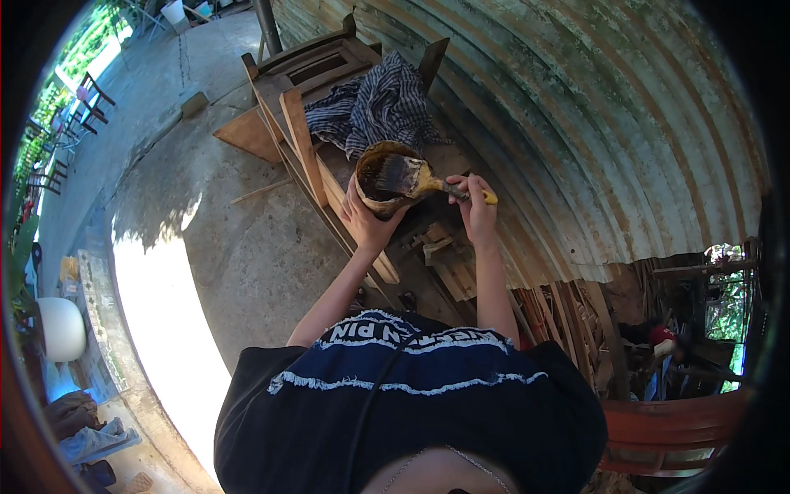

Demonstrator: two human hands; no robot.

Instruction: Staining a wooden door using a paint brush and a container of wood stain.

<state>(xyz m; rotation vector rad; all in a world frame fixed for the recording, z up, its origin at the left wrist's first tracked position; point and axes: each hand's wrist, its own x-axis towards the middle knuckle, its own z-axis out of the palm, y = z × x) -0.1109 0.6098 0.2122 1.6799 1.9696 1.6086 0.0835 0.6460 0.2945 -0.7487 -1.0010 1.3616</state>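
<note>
My left hand (369, 221) is wrapped round the near left side of a round, stained pot (382, 209) whose inside is dark brown. In my right hand (476, 209) is the yellow handle of a wide paintbrush (426, 181). The brush lies across the pot's mouth, its dark bristles (398, 174) over or inside the opening; whether they touch what is in it I cannot tell. Just beyond the pot, a crumpled striped cloth (374, 103) rests on a wooden piece of furniture (317, 66).
A pale wooden board (303, 144) leans along the furniture's left side. Close on the right rises a corrugated metal wall (576, 123). Wooden planks (568, 321) stand below it, near a red-brown chair (675, 432). On the left lies the concrete floor (239, 230), with a white rounded object (62, 329) farther out.
</note>
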